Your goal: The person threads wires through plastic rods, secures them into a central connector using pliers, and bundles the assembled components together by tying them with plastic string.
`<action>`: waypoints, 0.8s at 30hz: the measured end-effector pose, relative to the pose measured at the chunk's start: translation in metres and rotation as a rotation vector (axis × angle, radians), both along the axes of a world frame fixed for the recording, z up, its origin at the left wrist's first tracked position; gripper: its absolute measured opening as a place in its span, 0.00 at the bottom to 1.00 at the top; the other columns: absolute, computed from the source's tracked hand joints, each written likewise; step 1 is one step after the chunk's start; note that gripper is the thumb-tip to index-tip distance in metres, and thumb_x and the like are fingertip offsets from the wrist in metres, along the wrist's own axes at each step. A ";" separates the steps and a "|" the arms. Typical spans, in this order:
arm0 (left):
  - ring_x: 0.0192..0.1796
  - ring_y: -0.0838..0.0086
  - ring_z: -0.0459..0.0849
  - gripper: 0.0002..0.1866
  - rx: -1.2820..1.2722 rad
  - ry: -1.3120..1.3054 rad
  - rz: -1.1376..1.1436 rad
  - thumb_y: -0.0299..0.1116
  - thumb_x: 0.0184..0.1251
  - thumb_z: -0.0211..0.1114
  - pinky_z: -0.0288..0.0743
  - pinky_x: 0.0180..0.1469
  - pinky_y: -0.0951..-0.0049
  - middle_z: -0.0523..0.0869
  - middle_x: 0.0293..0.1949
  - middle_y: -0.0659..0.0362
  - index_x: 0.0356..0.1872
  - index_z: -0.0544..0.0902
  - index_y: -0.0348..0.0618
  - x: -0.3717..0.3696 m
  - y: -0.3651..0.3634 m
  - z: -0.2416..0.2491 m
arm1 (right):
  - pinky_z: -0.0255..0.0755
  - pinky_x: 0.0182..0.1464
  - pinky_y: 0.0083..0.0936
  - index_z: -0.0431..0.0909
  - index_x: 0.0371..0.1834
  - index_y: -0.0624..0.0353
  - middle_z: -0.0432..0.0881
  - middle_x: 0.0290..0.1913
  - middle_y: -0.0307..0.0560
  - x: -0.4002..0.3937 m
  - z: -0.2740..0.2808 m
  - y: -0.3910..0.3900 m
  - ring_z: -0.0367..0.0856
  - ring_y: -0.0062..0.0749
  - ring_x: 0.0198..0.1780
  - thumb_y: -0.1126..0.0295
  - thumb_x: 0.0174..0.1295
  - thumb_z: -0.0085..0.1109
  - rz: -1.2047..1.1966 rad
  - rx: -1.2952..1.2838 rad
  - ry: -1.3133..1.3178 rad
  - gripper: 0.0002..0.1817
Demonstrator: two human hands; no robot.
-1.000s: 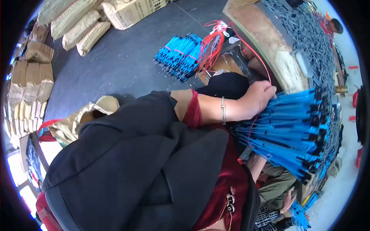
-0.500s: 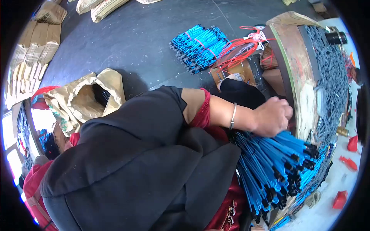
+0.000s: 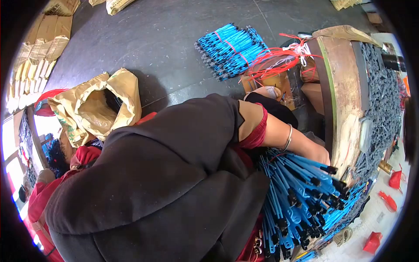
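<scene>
My left arm, with a metal bangle on the wrist, reaches across to the right. The back of my left hand shows at the table's near edge, just above a thick bundle of blue rods with black ends. Its fingers are hidden behind the rods, so what they hold, if anything, cannot be seen. The bundle fans out between my dark jacket and the wooden table. My right hand does not show.
Many small grey parts cover the tabletop, with a clear plastic box beside them. Banded blue rods lie on the floor near red cords. An open paper sack stands left. Red pieces lie at far right.
My left hand has moved down from above the bundle to the table's edge, and its fingers have gone out of sight. The camera view has shifted slightly.
</scene>
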State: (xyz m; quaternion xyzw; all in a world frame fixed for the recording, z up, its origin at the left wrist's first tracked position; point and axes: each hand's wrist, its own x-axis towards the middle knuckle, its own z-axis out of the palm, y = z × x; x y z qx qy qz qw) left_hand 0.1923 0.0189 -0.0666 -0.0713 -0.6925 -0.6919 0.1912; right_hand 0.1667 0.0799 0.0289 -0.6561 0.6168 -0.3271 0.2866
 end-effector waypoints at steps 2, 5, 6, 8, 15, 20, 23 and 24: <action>0.35 0.76 0.75 0.18 -0.430 0.300 0.133 0.41 0.67 0.55 0.68 0.42 0.73 0.80 0.29 0.62 0.38 0.79 0.30 -0.009 -0.002 -0.003 | 0.69 0.42 0.21 0.79 0.37 0.66 0.80 0.35 0.45 -0.004 0.001 0.001 0.75 0.24 0.37 0.74 0.62 0.52 -0.003 0.009 0.005 0.08; 0.34 0.78 0.74 0.17 0.345 0.064 -0.218 0.41 0.67 0.55 0.68 0.40 0.75 0.80 0.29 0.63 0.37 0.79 0.32 0.036 0.003 0.022 | 0.69 0.42 0.22 0.78 0.37 0.67 0.80 0.36 0.46 -0.008 0.003 0.000 0.75 0.25 0.38 0.73 0.62 0.52 -0.002 0.014 0.018 0.08; 0.32 0.81 0.72 0.15 0.424 0.051 -0.266 0.40 0.68 0.55 0.67 0.38 0.77 0.77 0.27 0.66 0.32 0.79 0.36 0.041 0.005 0.019 | 0.69 0.43 0.22 0.78 0.37 0.67 0.80 0.36 0.46 -0.009 0.003 0.000 0.76 0.25 0.38 0.73 0.62 0.52 -0.002 0.014 0.022 0.08; 0.31 0.84 0.71 0.14 0.570 -0.013 -0.238 0.39 0.68 0.54 0.67 0.37 0.79 0.76 0.26 0.68 0.30 0.79 0.39 0.059 0.001 0.026 | 0.69 0.43 0.22 0.78 0.37 0.67 0.80 0.36 0.46 -0.012 0.004 0.000 0.76 0.26 0.38 0.73 0.62 0.52 -0.003 0.015 0.030 0.08; 0.32 0.82 0.75 0.12 0.848 -0.146 -0.296 0.38 0.66 0.58 0.71 0.36 0.78 0.80 0.31 0.65 0.38 0.79 0.38 0.054 -0.002 0.016 | 0.69 0.44 0.23 0.78 0.37 0.67 0.80 0.37 0.48 -0.021 0.004 0.002 0.76 0.28 0.39 0.73 0.61 0.53 0.003 0.011 0.053 0.08; 0.27 0.81 0.74 0.09 0.798 -0.293 -0.259 0.33 0.65 0.56 0.68 0.30 0.78 0.79 0.26 0.65 0.30 0.79 0.40 0.057 0.004 0.040 | 0.70 0.45 0.24 0.78 0.38 0.68 0.81 0.37 0.49 -0.030 0.009 0.004 0.76 0.29 0.40 0.73 0.61 0.53 0.030 -0.020 0.087 0.09; 0.32 0.79 0.76 0.09 0.424 -0.144 -0.298 0.34 0.63 0.57 0.69 0.37 0.75 0.81 0.30 0.63 0.34 0.80 0.38 0.036 0.004 0.027 | 0.70 0.46 0.25 0.78 0.38 0.68 0.81 0.37 0.50 -0.039 0.024 0.006 0.76 0.30 0.40 0.72 0.61 0.54 0.079 -0.039 0.096 0.09; 0.33 0.78 0.76 0.10 0.420 -0.153 -0.337 0.34 0.63 0.57 0.69 0.39 0.74 0.81 0.30 0.63 0.36 0.81 0.38 0.031 0.006 0.021 | 0.70 0.46 0.25 0.78 0.38 0.68 0.81 0.38 0.50 -0.037 0.027 0.009 0.76 0.30 0.40 0.72 0.61 0.54 0.099 -0.017 0.090 0.09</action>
